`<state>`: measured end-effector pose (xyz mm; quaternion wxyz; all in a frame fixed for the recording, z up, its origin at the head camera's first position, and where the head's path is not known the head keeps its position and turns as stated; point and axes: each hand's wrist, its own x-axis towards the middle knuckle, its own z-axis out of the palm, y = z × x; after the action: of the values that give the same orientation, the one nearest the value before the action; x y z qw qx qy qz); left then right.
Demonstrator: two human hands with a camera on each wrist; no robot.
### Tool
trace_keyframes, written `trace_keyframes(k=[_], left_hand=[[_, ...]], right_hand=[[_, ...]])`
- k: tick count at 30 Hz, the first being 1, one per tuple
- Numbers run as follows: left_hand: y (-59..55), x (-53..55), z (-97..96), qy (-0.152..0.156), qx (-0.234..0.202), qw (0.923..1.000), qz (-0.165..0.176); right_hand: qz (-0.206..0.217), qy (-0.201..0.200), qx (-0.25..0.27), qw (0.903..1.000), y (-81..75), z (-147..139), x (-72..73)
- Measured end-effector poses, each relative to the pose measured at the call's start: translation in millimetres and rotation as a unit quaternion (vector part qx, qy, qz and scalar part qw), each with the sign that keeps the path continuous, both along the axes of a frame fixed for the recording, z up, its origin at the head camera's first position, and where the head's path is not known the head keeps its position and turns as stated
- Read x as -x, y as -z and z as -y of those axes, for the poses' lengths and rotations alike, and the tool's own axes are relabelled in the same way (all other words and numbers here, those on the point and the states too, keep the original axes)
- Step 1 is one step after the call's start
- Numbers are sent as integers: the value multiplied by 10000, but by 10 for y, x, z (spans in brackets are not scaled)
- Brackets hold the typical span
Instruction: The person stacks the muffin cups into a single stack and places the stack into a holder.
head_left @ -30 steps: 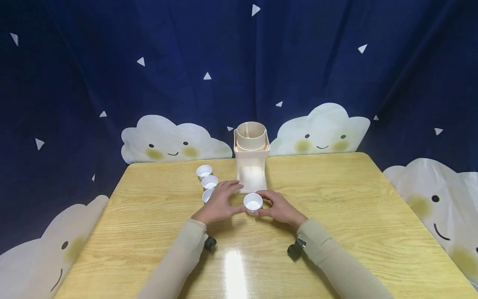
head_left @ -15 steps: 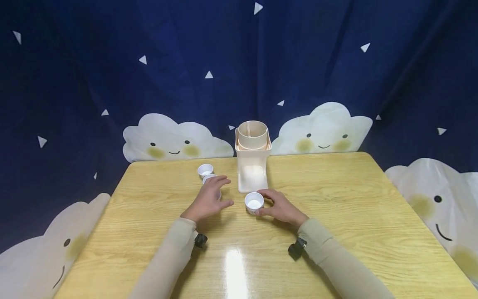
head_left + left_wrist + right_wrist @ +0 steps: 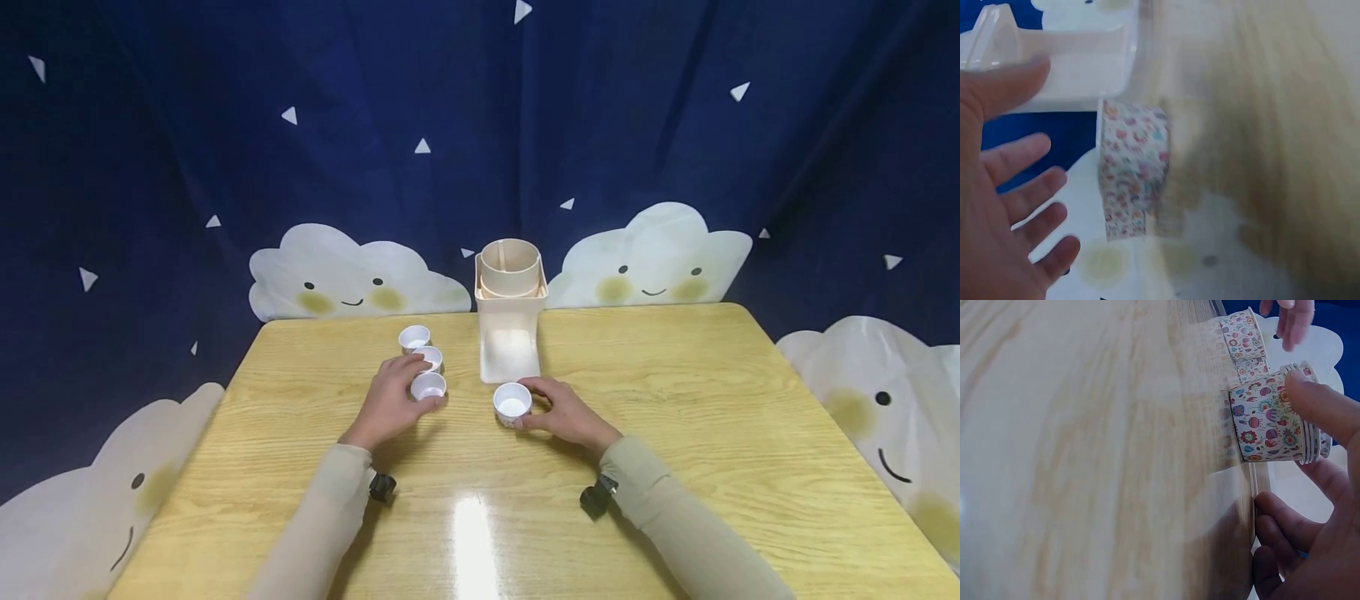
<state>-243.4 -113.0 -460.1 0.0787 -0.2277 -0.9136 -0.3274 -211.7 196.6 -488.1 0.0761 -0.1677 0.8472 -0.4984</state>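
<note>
My right hand (image 3: pixel 562 412) pinches a short stack of paper cups (image 3: pixel 1266 419) between thumb and fingers. The cups have a flower print, white insides and several rims nested together. They stand upright on the table, just in front of the beige plastic holder (image 3: pixel 508 321). My left hand (image 3: pixel 388 400) is beside the nearest of three cups on the left, the front cup (image 3: pixel 428 386). Its thumb and fingers are spread around that cup. In the left wrist view the fingers (image 3: pixel 1025 153) are apart from the printed cup (image 3: pixel 1135 147). Behind the front cup stand a middle cup (image 3: pixel 432 357) and a back cup (image 3: pixel 414 337).
The holder has a round tube (image 3: pixel 512 267) on top and an open tray (image 3: pixel 510 362) at the bottom. It stands near the back of the wooden table (image 3: pixel 660 375). A dark blue curtain (image 3: pixel 360 125) with clouds hangs behind.
My left hand has moved left, from near the right hand's cup stack to the front cup on the left. The right hand stays on its stack.
</note>
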Motion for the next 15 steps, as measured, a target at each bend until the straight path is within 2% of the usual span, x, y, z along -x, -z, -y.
trace_keyframes(k=[2, 5, 9, 15], left_hand=[[30, -9, 62, -207, 123, 9997, -76], [66, -24, 138, -473, 271, 9985, -2], [90, -22, 188, -603, 428, 9972, 131], [110, -4, 158, -715, 705, 9943, 363]], right_hand=[[-18, -13, 11, 10000, -14, 4, -2], [-13, -44, 10, 10000, -30, 11, -7], [60, -14, 34, 10000, -36, 13, -8], [21, -5, 28, 10000, -26, 4, -12]])
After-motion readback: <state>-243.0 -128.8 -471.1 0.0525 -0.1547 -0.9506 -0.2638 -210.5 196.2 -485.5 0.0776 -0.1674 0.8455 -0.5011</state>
